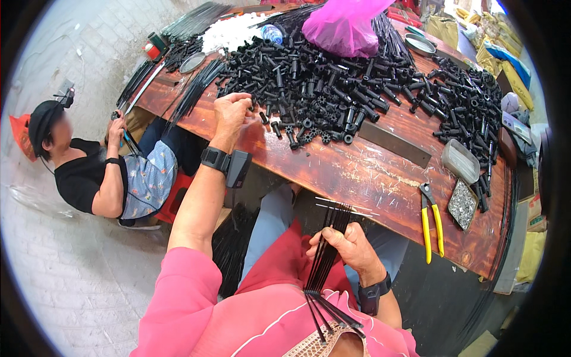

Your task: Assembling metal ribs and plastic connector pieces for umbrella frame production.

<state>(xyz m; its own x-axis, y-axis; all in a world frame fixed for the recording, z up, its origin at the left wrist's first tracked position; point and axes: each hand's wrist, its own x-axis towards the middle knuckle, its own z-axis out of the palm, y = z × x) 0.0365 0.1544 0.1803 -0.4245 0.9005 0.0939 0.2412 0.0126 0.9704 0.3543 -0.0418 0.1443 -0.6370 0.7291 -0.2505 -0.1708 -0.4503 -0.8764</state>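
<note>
My left hand [233, 114] is at the near left edge of a heap of black plastic tubular parts [309, 77] on the table. Its fingers are curled together, and whatever they may hold is hidden. Close to my chest, my right hand [352, 245] is wrapped round a bundle of thin black rods [323, 262]. The rods stand tilted, with thicker black ends fanning out at the bottom. A few thin pale pins or wires lie crosswise near the bundle's top. A few loose black parts [276, 129] lie beside my left hand.
Yellow-handled pliers [426, 235] lie at the table's right, near a tray of small metal bits [463, 205] and a clear plastic box [461, 160]. A flat metal bar [392, 144] borders the heap. A pink bag [345, 30] stands behind. A co-worker [89, 172] sits at left.
</note>
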